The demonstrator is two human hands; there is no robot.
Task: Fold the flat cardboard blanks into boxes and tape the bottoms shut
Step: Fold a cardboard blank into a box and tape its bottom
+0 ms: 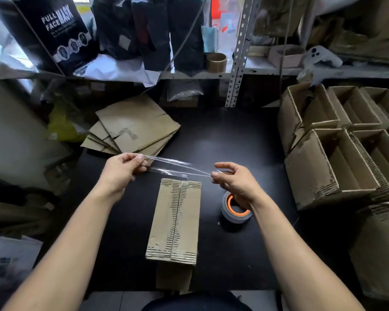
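Two hands hold a strip of clear tape [177,168] stretched in the air just above the far end of the folded box [175,221]. Your left hand [121,169] pinches one end between thumb and curled fingers; your right hand [233,179] pinches the other end between thumb and fingertip, the remaining fingers loosely spread. That box stands on the black table [229,142] with its closed bottom flaps facing up. Just right of it lies the tape roll [235,211], partly under your right wrist. Flat blanks [133,125] are stacked at far left; finished open boxes [346,142] sit at right.
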